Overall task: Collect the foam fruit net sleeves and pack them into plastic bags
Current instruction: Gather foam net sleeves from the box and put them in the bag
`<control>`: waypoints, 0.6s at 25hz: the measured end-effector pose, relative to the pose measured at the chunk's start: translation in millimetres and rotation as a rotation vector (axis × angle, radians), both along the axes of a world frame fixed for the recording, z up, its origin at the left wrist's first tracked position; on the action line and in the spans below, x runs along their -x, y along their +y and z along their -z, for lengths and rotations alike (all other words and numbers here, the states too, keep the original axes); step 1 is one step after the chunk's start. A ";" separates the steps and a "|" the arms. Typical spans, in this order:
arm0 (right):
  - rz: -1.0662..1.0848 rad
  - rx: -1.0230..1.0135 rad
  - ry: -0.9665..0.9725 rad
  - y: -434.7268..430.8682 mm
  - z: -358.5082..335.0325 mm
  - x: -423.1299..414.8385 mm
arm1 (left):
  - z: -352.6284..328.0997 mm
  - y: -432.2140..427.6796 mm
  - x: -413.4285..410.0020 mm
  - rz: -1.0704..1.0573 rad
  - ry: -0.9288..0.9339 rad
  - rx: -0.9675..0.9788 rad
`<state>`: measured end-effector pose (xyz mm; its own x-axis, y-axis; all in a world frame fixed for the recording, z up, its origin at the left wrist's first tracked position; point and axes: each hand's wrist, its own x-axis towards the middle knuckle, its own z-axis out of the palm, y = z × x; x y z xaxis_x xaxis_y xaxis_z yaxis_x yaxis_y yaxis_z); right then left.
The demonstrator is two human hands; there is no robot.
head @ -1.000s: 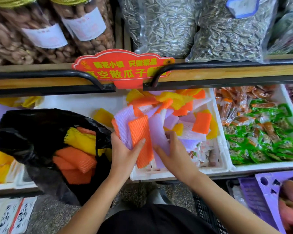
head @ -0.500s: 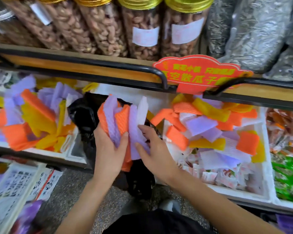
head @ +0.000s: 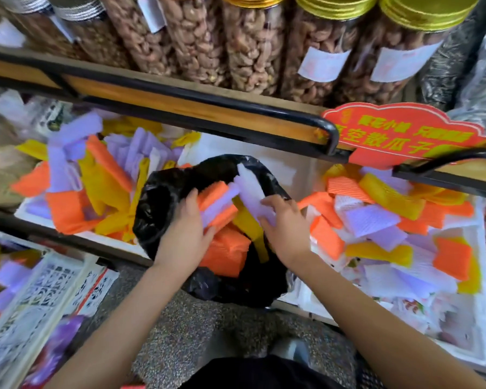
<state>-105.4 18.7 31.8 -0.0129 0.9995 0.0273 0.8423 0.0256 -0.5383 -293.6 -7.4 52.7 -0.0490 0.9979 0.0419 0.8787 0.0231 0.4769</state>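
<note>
The bundle of sleeves, held fanned upright above the bag half a second ago, has come down into the mouth of the black bag. Nearest is a speckled stone floor. Beyond it the left hand grips the bundle's ribbed orange and lilac foam pieces, thumb on top. The right hand clasps a pale lilac strip at the bundle's right side. The bag is thin, glossy, crumpled plastic, with flat packed sleeves, orange and yellow, already inside. A left box and a right box, both white foam, hold loose sleeves, soft netted rectangles. Farther off are a black metal rail, a red scalloped sign and gold-lidded clear jars of nuts.
</note>
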 end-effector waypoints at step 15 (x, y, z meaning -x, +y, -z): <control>-0.250 0.029 0.125 -34.9 25.0 -87.2 | 27.8 9.9 -73.0 0.465 0.384 -0.371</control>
